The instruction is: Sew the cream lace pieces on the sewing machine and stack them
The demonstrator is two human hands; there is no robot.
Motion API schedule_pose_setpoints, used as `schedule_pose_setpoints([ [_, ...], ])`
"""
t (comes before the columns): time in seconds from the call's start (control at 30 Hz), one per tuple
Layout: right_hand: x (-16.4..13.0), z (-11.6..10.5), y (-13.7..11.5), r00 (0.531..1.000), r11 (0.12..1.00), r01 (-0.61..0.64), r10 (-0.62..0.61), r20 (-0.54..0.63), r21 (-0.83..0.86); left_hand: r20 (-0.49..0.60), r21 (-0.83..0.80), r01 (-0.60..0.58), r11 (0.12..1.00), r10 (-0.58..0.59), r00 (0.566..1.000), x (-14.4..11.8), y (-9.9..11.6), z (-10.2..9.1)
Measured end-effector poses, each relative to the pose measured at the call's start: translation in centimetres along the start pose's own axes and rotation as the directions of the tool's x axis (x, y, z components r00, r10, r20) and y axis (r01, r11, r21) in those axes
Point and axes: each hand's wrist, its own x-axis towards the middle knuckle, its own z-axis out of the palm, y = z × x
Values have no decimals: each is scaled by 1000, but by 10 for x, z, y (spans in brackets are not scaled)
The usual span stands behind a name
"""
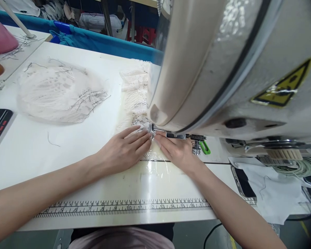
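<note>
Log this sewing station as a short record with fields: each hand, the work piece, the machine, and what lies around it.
left hand: flat on the lace fabric, fingertips by the presser foot
right hand: flat on the same lace, just right of the foot
grip: neither hand grasps anything; both press palm down
machine: sewing machine over the lace, yellow warning label
table: white table, printed ruler at front edge
left of work: lace pile with loose threads
right of work: phone beside white cloth
</note>
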Motion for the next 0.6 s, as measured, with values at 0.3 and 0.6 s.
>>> schedule_pose_setpoints([
  [0.3, 5, 0, -5, 1000, 1000, 24, -24, -20, -18, 35, -33, 57, 998, -56, 998, 4, -6, -4],
  [0.6, 8, 0, -14, 999, 999, 21, -20, -24, 41, 44, -28, 115, 993, -114, 993, -1, -7, -7],
])
